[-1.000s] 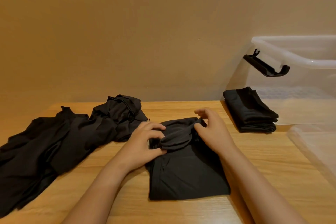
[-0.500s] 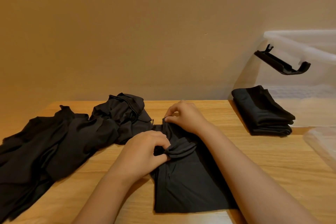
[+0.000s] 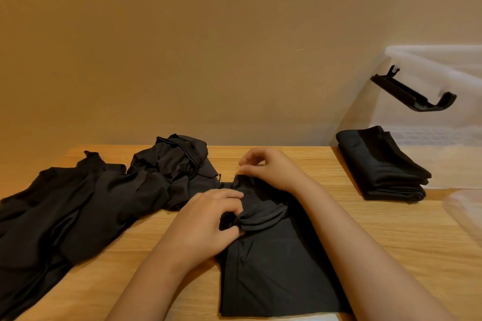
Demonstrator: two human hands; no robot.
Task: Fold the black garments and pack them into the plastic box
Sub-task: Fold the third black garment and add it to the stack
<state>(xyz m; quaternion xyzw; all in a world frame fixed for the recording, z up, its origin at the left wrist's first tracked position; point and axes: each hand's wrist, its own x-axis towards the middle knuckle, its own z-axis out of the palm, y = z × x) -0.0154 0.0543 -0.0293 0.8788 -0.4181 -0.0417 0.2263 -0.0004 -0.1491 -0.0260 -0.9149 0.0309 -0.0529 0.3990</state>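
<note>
A half-folded black garment (image 3: 273, 273) lies flat on the wooden table in front of me. My left hand (image 3: 206, 224) pinches a bunched fold of its cloth near the middle. My right hand (image 3: 271, 167) is at the garment's far edge with fingers curled, thumb and forefinger pinching at the hem. A loose heap of unfolded black garments (image 3: 86, 203) spreads over the left of the table. A folded black stack (image 3: 380, 164) sits inside the clear plastic box (image 3: 443, 65) at the right.
The box has a black latch handle (image 3: 412, 94) hanging on its near wall. A clear plastic lid (image 3: 467, 211) lies at the right edge of the table. A plain wall runs close behind the wooden table (image 3: 391, 229).
My right hand let go of the bunched fold and moved left and away to the garment's far edge. My left hand kept its pinch. The view shifted left, so the box slid right.
</note>
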